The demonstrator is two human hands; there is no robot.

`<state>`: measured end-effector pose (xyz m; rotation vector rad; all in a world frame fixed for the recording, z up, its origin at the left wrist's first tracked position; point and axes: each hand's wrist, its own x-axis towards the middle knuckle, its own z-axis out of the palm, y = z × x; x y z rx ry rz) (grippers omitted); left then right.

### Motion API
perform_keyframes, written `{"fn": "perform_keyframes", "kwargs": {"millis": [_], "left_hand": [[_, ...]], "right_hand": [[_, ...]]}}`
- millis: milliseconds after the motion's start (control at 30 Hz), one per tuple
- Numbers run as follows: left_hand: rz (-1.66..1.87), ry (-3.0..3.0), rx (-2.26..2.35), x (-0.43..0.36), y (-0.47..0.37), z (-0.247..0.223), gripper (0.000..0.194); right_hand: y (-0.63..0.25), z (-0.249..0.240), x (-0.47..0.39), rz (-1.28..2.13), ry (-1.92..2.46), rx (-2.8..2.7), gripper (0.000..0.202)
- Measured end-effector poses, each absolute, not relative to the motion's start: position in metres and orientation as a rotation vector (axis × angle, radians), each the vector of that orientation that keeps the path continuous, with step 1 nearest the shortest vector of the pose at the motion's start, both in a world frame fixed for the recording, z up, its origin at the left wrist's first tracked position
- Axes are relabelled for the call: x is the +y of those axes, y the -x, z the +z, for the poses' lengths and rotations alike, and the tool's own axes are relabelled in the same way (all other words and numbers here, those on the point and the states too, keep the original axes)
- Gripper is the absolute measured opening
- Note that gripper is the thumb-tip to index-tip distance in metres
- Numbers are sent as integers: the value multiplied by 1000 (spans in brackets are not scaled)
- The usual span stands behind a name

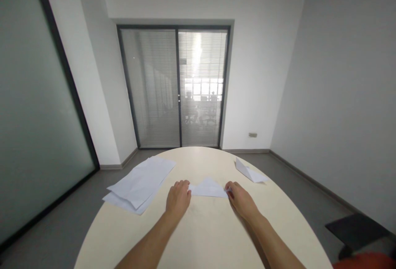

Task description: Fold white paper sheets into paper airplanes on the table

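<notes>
A folded white paper (208, 188) lies on the pale round table (198, 236), between my two hands, with a peaked part pointing away from me. My left hand (179, 197) is closed at the paper's left end, thumb and fingers pressed together on it. At the right end, my right hand (239, 197) pinches the paper's corner between thumb and fingers. The paper's ends are partly hidden by my fingertips.
Several loose white sheets (142, 182) overlap at the table's left edge. A folded paper piece (251, 173) stands near the right edge. Something dark and flat (359, 230) and a red object (365, 260) are at the lower right, beyond the table.
</notes>
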<state>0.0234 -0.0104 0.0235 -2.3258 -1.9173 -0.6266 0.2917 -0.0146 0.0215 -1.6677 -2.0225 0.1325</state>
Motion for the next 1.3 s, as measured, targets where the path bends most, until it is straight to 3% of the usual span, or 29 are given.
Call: {"fn": "perform_keyframes", "kwargs": {"millis": [167, 300, 500, 900, 1300], "left_hand": [[-759, 2437, -1662, -4, -21, 15, 48], [-756, 2669, -1458, 1, -19, 10, 46], [-673, 2663, -1528, 0, -18, 12, 33], [-603, 2668, -1520, -12, -25, 28, 21], [-426, 2658, -1574, -12, -29, 28, 25]], "right_hand": [[-285, 29, -17, -8, 1572, -2104, 38], [-269, 31, -24, 153, 1287, -2319, 62], [-252, 29, -32, 373, 1207, -2465, 48], [-275, 15, -18, 407, 1471, -2339, 55], [-274, 18, -19, 410, 1480, -2265, 48]]}}
